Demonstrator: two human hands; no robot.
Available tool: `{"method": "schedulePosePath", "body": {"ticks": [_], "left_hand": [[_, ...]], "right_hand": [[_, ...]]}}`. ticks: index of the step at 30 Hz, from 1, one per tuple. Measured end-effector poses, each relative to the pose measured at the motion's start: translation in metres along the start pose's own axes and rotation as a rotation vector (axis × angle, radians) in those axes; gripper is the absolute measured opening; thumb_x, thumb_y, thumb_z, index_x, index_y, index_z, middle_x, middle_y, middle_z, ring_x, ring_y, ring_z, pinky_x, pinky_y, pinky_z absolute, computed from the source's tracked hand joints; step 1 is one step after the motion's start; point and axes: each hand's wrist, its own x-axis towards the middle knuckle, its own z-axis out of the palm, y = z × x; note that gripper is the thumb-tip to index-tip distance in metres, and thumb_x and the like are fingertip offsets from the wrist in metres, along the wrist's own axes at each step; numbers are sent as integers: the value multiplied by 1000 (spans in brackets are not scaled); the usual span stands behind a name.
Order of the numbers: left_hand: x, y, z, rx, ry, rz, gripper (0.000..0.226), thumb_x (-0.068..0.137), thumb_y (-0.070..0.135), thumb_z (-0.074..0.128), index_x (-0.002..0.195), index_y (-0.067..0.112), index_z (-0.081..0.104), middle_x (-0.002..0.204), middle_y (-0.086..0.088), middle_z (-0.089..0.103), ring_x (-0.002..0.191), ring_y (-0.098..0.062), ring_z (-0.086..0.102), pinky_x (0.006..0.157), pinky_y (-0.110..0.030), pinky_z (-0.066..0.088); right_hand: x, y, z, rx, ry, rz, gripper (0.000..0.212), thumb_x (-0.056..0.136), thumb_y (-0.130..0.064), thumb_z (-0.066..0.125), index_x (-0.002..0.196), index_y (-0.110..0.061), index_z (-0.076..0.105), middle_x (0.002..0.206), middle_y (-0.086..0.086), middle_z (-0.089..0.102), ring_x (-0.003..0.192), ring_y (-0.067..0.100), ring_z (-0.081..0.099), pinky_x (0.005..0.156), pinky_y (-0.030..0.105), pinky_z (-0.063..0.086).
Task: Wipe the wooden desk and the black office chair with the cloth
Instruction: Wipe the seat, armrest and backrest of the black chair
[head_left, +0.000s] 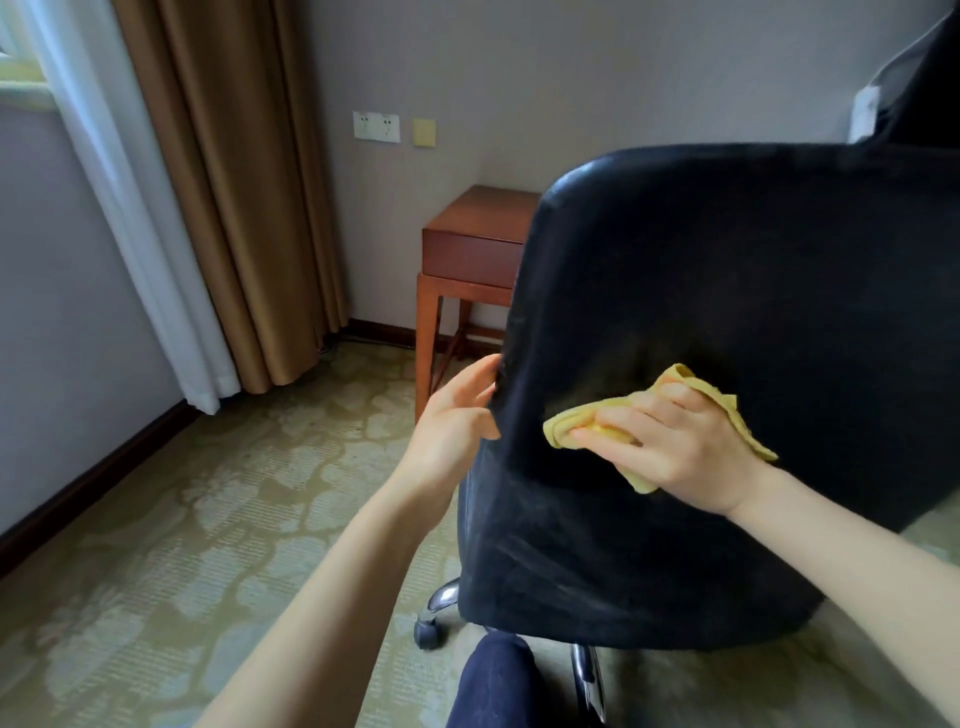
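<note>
Patterned green carpet (156, 519) underfoot, right hand (685, 447) pressing crumpled yellow cloth (566, 423) flat-fingered against black padded office chair (727, 322) backrest, left hand (457, 415) (fingers relaxed, gripping nothing) steadying its edge.

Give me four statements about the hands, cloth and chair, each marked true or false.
1. The right hand presses a yellow cloth against the black chair back. True.
2. The left hand holds a spray bottle. False: it holds nothing and touches the chair back's left edge.
3. The cloth lies on the wooden desk. False: it is on the chair back.
4. The desk stands beyond the chair, against the wall. True.
</note>
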Motion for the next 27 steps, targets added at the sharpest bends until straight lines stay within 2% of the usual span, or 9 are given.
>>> {"method": "schedulePosePath", "body": {"ticks": [1,3,7,11,13,15,19,24,27], "left_hand": [[1,-2,0,-14,12,1,72,73,-18,38,118,37,53,98,35,58,93,15,52,64,-4,44],[1,-6,1,-45,23,12,73,74,-17,38,125,33,52,110,28,56,108,6,49,76,-9,41],[4,-9,-3,-60,39,21,76,70,-16,38,129,30,52,130,15,53,130,-8,40,94,-24,34],[7,-14,-6,-85,39,25,74,64,-10,41,121,34,59,127,18,58,128,-7,46,86,-17,39],[10,-18,-10,-110,43,13,69,56,-1,45,110,38,64,120,20,63,123,-3,51,87,-19,40],[12,-22,-17,-131,30,9,70,53,2,44,112,33,65,120,14,65,120,-3,54,90,-24,40],[16,-36,-30,-114,117,-42,65,65,-8,36,119,19,61,113,4,70,111,-11,62,91,-30,42],[17,-47,-37,-67,236,-114,66,65,-15,37,108,26,67,108,10,70,103,-6,64,87,-28,45],[19,-41,-35,-50,254,-86,66,69,-16,38,113,26,65,115,10,67,106,-4,61,87,-25,45]], "right_hand": [[9,7,-4,-22,51,42,25,83,-3,67,95,-21,77,84,-2,71,82,16,51,71,32,41],[29,19,-12,-49,133,110,24,82,-4,72,99,-20,77,83,0,71,81,17,49,69,33,40],[73,28,-20,-88,249,196,21,87,-11,70,107,-17,74,89,4,72,84,20,47,71,37,39],[115,16,-18,-165,339,345,20,92,-15,63,109,-18,73,91,5,71,87,21,44,72,37,37],[130,8,-10,-210,349,468,24,97,-17,51,102,-20,74,91,4,70,88,21,41,73,37,34],[135,-1,-1,-241,335,529,31,98,-15,43,95,-21,74,93,2,70,90,21,40,74,36,31],[113,-23,28,-310,169,372,25,90,-13,49,87,-24,71,98,-4,70,95,20,40,79,33,30],[86,-46,60,-258,94,242,25,88,-16,49,91,-28,71,101,-9,70,98,18,41,81,30,30],[71,-57,73,-214,24,132,23,82,-21,56,97,-27,72,106,-8,69,101,19,41,82,30,32]]}}
